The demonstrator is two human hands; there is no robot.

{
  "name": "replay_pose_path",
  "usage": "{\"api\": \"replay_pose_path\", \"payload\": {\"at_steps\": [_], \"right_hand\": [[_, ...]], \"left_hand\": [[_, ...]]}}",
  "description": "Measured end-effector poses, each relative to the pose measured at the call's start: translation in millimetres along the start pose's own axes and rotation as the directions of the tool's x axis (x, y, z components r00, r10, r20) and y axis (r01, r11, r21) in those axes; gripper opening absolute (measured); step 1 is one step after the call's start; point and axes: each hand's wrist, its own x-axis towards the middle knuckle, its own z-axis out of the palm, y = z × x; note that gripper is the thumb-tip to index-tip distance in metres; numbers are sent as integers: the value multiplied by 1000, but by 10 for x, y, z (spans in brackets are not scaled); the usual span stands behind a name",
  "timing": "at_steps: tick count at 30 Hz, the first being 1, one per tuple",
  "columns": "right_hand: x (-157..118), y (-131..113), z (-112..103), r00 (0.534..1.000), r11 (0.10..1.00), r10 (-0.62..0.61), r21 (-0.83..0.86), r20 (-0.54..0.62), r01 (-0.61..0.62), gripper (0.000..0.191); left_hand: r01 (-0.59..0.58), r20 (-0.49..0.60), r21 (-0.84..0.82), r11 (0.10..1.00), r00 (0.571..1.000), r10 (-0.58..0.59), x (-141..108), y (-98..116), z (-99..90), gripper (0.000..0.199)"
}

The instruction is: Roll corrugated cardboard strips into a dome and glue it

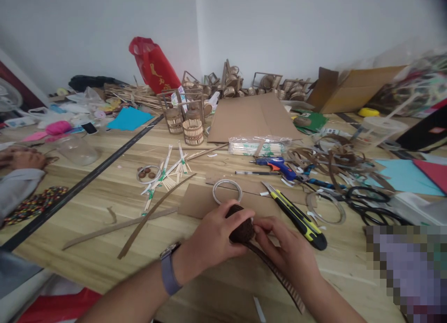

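A dark brown coil of ridged cardboard strip (243, 230) is gripped in my left hand (216, 230), with fingers and thumb wrapped round it. The loose tail of the strip (279, 274) hangs from the coil towards the table's near edge. My right hand (284, 241) is closed in a pinch at the coil's right side; what lies between its fingertips is hidden. Just beyond my hands stands a pale ring (213, 192) on a flat piece of cardboard (195, 199). To the right of my right hand is a yellow and black utility knife (296, 216), blade out.
Beyond the knife lie a blue glue gun (279, 167), a pen (256, 173), scissors (372, 206) and curled brown strips (314, 160). Bundled sticks (164, 176) and small slatted buckets (193, 132) are ahead. Another person's hand (28, 159) rests at far left.
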Motion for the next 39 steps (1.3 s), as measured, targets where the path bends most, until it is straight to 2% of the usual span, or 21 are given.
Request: {"api": "replay_pose_path", "payload": {"at_steps": [7,14,18,39], "right_hand": [[-2,12,-20,1000,1000,-10,1,0,10,21],[-2,33,-7,996,996,-83,-12,-14,83,19],[-14,49,-12,994,993,-104,-50,21,105,18],[-24,70,2,991,990,-131,-50,-3,130,14]], "left_hand": [[-6,-5,5,1000,1000,6,14,8,-2,66],[5,9,32,999,1000,-6,13,-16,-7,63],[18,23,69,997,1000,-20,0,7,-12,63],[6,25,68,998,1000,-8,10,18,0,64]]}}
